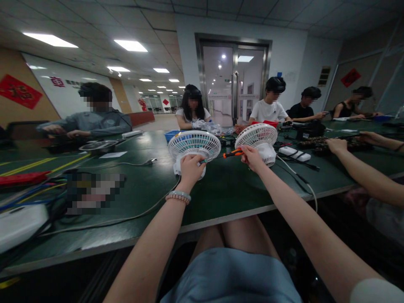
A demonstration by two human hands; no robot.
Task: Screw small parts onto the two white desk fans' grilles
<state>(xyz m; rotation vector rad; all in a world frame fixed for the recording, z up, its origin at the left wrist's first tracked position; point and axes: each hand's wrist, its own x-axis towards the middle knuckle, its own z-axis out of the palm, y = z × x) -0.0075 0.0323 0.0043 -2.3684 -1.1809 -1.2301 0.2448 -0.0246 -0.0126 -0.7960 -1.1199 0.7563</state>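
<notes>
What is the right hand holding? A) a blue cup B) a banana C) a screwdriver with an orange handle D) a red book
C: the right hand grips a screwdriver with an orange and black handle, next to a white fan; the left hand holds another white fan.

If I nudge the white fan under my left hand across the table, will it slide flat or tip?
The white fan probably tips: its wide grille sits tilted above a small base, so it looks top-heavy. Its thin plastic ribs suggest it is light and somewhat fragile. The left hand grips it low, which should steady it; the green table looks smooth, so it may slide.
</notes>
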